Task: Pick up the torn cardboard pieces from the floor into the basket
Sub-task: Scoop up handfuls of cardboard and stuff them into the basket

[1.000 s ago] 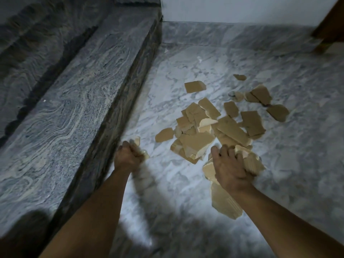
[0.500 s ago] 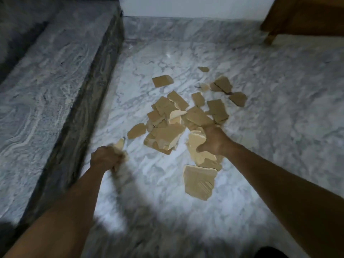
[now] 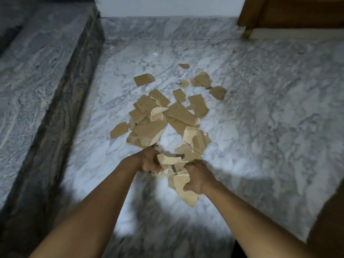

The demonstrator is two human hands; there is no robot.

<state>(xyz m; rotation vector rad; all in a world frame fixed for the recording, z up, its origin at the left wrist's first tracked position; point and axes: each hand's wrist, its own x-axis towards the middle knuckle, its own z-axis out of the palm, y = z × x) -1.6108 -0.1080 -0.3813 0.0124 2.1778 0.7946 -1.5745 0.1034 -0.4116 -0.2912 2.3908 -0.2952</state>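
Both hands (image 3: 173, 170) half-hiding clutched cardboard pieces (image 3: 183, 180)

Probably a home: marble floor (image 3: 260, 127), stone step (image 3: 37, 81), wooden furniture (image 3: 297, 13)

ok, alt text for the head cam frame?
Both hands, left hand and right hand, clutch torn cardboard pieces between them above a white marble floor. More pieces lie in a scattered pile beyond; no basket is visible.
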